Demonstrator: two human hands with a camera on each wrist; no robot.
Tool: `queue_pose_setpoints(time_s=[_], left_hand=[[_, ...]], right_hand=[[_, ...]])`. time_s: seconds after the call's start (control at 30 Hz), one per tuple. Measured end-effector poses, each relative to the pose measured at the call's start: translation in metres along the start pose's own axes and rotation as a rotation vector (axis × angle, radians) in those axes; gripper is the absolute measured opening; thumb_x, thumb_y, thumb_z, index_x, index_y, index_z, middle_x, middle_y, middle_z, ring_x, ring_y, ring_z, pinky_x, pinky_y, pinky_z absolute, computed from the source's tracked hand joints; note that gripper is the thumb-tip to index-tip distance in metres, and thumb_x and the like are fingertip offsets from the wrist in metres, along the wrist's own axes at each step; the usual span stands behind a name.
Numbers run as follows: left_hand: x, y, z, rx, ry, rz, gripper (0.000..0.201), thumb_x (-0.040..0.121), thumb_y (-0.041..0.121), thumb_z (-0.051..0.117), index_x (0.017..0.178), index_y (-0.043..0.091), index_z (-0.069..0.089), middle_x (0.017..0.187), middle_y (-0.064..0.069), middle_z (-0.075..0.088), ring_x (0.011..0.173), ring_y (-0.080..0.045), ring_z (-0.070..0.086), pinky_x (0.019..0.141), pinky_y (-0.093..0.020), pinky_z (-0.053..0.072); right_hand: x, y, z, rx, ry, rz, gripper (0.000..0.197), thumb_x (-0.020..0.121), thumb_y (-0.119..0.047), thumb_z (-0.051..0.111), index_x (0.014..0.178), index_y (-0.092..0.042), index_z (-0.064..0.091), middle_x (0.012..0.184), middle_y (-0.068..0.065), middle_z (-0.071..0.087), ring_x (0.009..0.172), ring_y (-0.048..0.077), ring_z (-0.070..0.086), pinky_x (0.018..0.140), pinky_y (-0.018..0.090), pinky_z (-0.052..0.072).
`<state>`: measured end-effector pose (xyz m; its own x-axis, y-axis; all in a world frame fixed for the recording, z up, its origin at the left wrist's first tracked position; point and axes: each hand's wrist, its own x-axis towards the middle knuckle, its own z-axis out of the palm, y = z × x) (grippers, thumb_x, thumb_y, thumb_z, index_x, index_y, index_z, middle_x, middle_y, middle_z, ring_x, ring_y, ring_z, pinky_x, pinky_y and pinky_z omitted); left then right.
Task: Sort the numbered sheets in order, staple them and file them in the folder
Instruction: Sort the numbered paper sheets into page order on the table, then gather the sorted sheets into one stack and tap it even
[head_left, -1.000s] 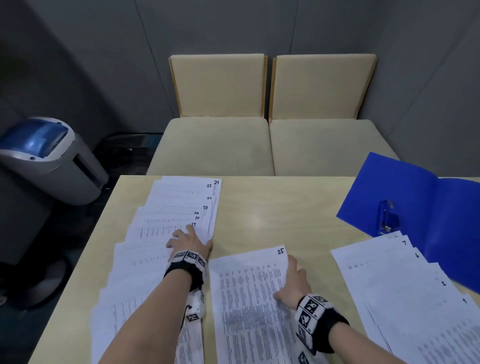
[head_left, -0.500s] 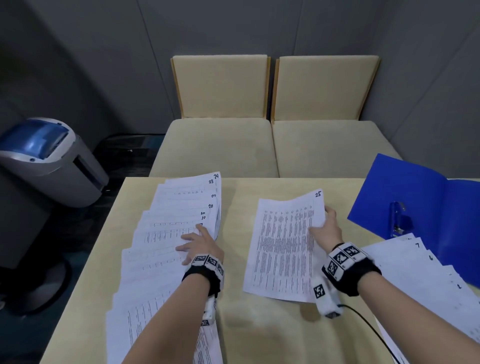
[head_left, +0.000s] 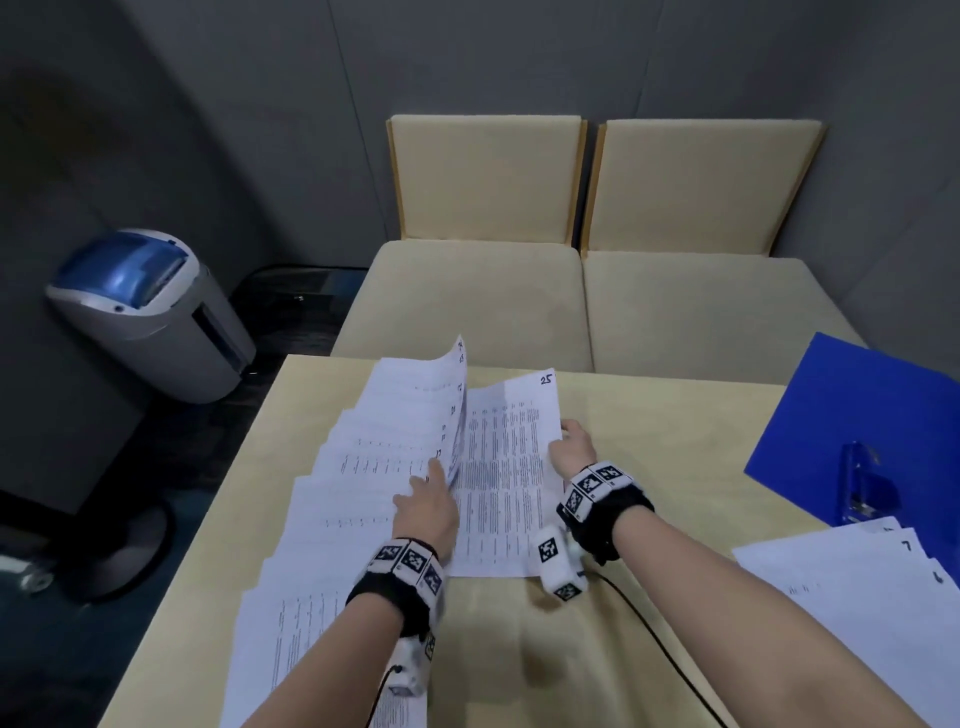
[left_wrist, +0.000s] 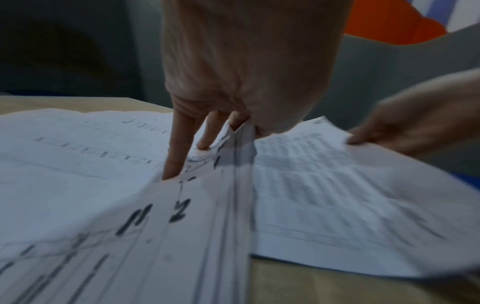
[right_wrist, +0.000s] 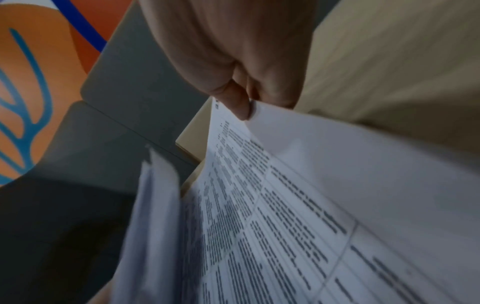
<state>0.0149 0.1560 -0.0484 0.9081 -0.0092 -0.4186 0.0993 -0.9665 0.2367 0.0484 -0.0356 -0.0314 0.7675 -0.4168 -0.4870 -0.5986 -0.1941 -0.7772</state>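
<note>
A: What is held by the right hand (head_left: 571, 446)?

B: The sheet marked "25" (head_left: 506, 467) is pinched at its right edge between thumb and fingers (right_wrist: 240, 102); its left edge is tucked under the lifted edge of the fanned sheets (head_left: 374, 462).

A: And the left hand (head_left: 428, 501)?

B: That edge is gripped and raised, with the fingers (left_wrist: 176, 148) laid on top. Numbers up to "24" are partly legible along the fan, blurred in places.

A: Further out on the table (head_left: 649, 415)?

B: Sheets numbered "7" and "6" (head_left: 857, 597) are spread at the right. Beyond them an open blue folder (head_left: 857, 400) is seen, with a blue stapler (head_left: 865, 486) lying on it.
</note>
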Motion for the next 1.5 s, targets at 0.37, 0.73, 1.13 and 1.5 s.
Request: queue_pose_setpoints(time_s=[0.37,0.73,1.13,1.5], left_hand=[[-0.007,0.045,0.002,-0.057,-0.035,0.095,0.071,0.096,0.054,0.027,0.152,0.026,-0.008,0.159,-0.013,0.008,0.139,-0.040,0.022,0.106,-0.045,0.035],[-0.026,-0.124,-0.039,-0.174,-0.021,-0.546,0.083,0.071,0.032,0.066,0.138,0.011,0.022,0.136,-0.017,0.025,0.127,-0.041,0.029,0.102,-0.050,0.036],[-0.036,-0.098,-0.021,-0.274,-0.056,-0.443,0.098,0.054,0.031,0.092,0.123,0.009,0.026,0.127,-0.022,0.042,0.108,-0.043,0.053,0.090,-0.048,0.050],[-0.019,-0.101,-0.050,-0.666,0.219,-0.216,0.023,0.081,0.000,0.060,0.103,0.006,0.053,0.080,-0.005,0.058,0.072,-0.023,0.054,0.054,-0.026,0.038]], right_hand=[[0.007,0.016,-0.003,0.024,-0.123,0.097,0.052,0.089,-0.026,0.050,0.137,-0.009,0.037,0.135,0.008,0.051,0.120,0.028,0.052,0.105,0.040,0.040],[-0.005,0.021,-0.008,-0.159,-0.072,0.101,0.039,0.094,-0.002,0.037,0.132,0.001,0.039,0.129,0.017,0.052,0.122,0.034,0.049,0.097,0.035,0.039],[-0.014,0.043,-0.030,-0.202,-0.112,0.054,0.036,0.093,0.001,0.033,0.123,-0.004,0.052,0.115,0.013,0.060,0.091,0.024,0.053,0.078,0.028,0.041],[-0.005,0.031,-0.028,-0.128,0.032,0.166,0.044,0.094,-0.004,0.036,0.137,-0.003,0.028,0.128,0.020,0.052,0.115,0.036,0.052,0.084,0.035,0.041]])
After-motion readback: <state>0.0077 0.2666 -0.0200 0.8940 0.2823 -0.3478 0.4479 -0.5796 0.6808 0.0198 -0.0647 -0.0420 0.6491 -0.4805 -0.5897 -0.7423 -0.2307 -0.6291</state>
